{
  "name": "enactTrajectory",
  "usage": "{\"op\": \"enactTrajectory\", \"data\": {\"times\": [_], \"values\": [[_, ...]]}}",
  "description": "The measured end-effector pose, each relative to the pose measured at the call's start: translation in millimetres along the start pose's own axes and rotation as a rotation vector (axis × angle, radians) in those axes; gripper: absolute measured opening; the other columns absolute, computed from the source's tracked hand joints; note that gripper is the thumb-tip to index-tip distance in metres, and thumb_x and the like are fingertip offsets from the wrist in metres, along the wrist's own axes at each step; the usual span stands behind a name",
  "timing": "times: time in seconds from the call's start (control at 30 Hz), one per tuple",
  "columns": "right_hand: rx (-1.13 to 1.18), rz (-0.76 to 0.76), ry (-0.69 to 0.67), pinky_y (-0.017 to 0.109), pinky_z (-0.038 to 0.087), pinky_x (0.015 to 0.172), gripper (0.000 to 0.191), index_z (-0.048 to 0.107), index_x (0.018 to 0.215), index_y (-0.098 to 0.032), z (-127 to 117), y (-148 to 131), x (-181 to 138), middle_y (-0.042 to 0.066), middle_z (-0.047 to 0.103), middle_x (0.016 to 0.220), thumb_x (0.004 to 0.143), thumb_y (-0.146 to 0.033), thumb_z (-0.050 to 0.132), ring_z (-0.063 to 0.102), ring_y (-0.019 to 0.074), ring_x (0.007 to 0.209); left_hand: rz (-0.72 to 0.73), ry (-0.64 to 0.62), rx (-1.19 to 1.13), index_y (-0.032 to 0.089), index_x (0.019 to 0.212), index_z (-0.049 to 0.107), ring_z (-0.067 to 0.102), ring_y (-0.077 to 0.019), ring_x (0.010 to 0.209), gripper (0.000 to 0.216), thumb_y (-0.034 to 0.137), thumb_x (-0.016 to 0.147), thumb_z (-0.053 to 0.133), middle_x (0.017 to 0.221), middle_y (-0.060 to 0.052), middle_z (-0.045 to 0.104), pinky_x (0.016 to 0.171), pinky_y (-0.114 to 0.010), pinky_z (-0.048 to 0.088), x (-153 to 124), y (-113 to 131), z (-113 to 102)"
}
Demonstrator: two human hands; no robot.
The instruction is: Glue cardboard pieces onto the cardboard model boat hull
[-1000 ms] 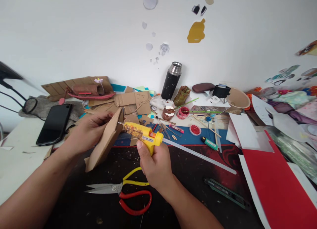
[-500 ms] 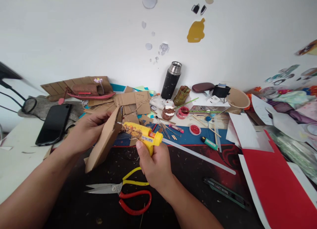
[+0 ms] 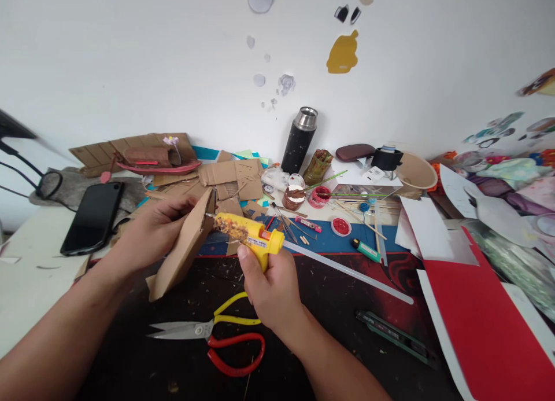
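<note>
Cardboard partly hides the left grip; the glue gun has its handle mostly under the right grip

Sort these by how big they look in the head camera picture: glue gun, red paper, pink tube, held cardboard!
1. Red paper, running out of frame
2. Held cardboard
3. Glue gun, partly hidden
4. Pink tube

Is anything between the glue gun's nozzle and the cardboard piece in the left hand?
Nothing visible. The right hand holds the hot glue gun with its nozzle at the edge of the cardboard piece; whether they touch is unclear. The left hand grips its other side; the scissors lie clear.
</note>
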State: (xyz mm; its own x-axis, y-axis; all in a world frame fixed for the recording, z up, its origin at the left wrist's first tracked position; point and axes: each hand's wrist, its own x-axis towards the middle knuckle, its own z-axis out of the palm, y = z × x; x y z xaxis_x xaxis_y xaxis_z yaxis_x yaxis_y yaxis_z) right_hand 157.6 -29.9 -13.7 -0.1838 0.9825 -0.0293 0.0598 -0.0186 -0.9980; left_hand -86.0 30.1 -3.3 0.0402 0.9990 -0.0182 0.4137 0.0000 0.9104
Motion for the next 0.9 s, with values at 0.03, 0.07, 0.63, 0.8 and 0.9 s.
{"op": "enactTrajectory", "data": {"times": [0.03,0.07,0.63,0.8,0.9], "values": [[0.0,0.001,0.0,0.027,0.034,0.043,0.051,0.066,0.073,-0.025,0.0,-0.1,-0.1,-0.004,0.042,0.043,0.106,-0.063,0.061,0.048,0.0164,0.046,0.015,0.007,0.015,0.023,0.102,0.087,0.077,-0.0256,0.088,0.035,0.051,0.086,0.078,0.101,-0.006,0.088,0.081,-0.031,0.06,-0.3,0.2,-0.1],[0.004,0.003,0.002,0.027,0.034,0.043,0.051,0.066,0.073,-0.025,0.2,-0.1,-0.3,-0.004,0.042,0.043,0.106,-0.064,0.061,0.048,0.0164,0.046,0.028,0.01,0.034,0.023,0.103,0.087,0.077,-0.0253,0.088,0.035,0.051,0.087,0.076,0.101,-0.005,0.088,0.082,-0.031,0.06,-0.5,0.3,-0.2],[0.051,0.028,-0.014,0.025,0.035,0.041,0.053,0.069,0.075,-0.023,1.6,0.7,-0.3,-0.004,0.046,0.044,0.104,-0.066,0.061,0.051,0.0154,0.046,0.052,0.064,0.116,0.024,0.094,0.083,0.074,-0.0259,0.084,0.031,0.051,0.084,0.072,0.091,-0.002,0.085,0.081,-0.033,0.058,-1.0,7.9,0.8],[0.075,0.048,-0.011,0.025,0.033,0.04,0.056,0.065,0.071,-0.024,1.8,3.2,-1.5,-0.005,0.043,0.041,0.103,-0.07,0.062,0.045,0.0136,0.042,0.049,0.059,0.082,0.025,0.095,0.085,0.075,-0.0255,0.084,0.028,0.048,0.083,0.074,0.093,-0.002,0.086,0.082,-0.032,0.058,-1.0,6.6,0.2],[0.107,0.053,0.01,0.025,0.032,0.039,0.06,0.061,0.067,-0.025,1.2,5.5,-1.6,-0.005,0.041,0.04,0.102,-0.073,0.061,0.043,0.0129,0.04,0.028,0.05,0.008,0.025,0.099,0.086,0.076,-0.0261,0.089,0.028,0.047,0.084,0.077,0.097,-0.003,0.086,0.086,-0.033,0.059,-0.7,4.7,-0.4]]}}
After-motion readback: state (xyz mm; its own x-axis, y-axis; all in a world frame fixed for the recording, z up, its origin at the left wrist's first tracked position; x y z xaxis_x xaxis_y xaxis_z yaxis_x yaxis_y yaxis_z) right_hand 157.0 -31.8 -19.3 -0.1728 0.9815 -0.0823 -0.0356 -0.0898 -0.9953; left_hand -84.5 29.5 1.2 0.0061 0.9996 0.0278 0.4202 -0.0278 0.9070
